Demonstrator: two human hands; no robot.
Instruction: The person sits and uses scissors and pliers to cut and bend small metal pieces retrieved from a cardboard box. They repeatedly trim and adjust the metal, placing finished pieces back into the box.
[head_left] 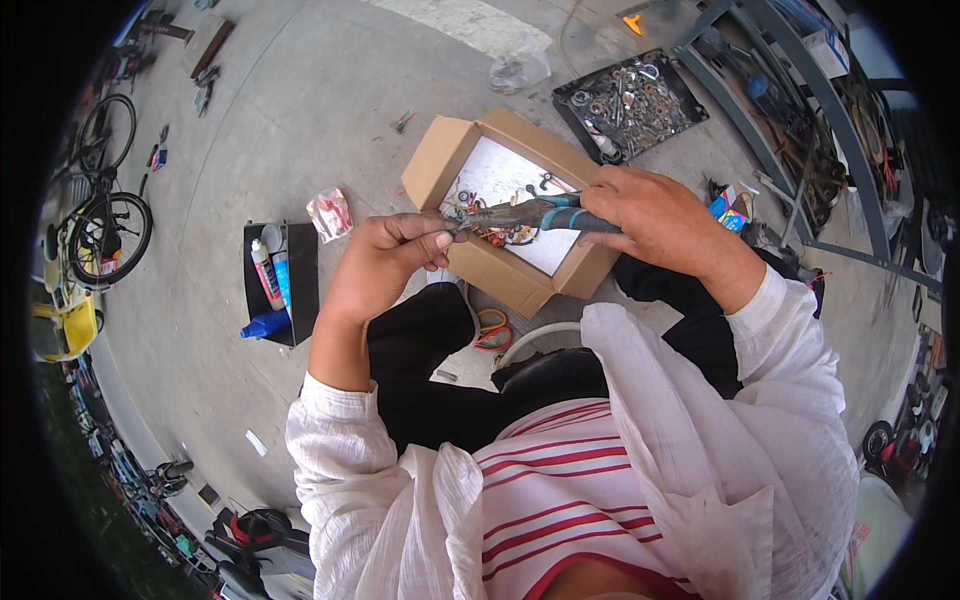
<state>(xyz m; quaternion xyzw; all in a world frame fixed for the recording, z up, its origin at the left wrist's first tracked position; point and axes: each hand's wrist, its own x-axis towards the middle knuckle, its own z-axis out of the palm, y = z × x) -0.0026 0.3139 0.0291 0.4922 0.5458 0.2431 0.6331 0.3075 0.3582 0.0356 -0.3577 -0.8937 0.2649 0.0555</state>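
My right hand [668, 222] is closed around the black-and-teal handles of a pair of pliers [515, 214], whose dark metal jaws point left. At the jaw tips my left hand [383, 258] pinches with thumb and forefinger. Whatever small piece sits between those fingertips is too small to make out. Both hands are above an open cardboard box [440, 158] with a white bottom. Small coloured wires and metal parts lie inside it, partly hidden by the pliers.
Left of the box stand a small plastic packet [330, 214] and a black bin [305, 300] of tubes and bottles. A black tray [632, 105] of metal hardware lies beyond, beside a grey metal rack [838, 120]. Orange-handled scissors [493, 330] lie near my legs.
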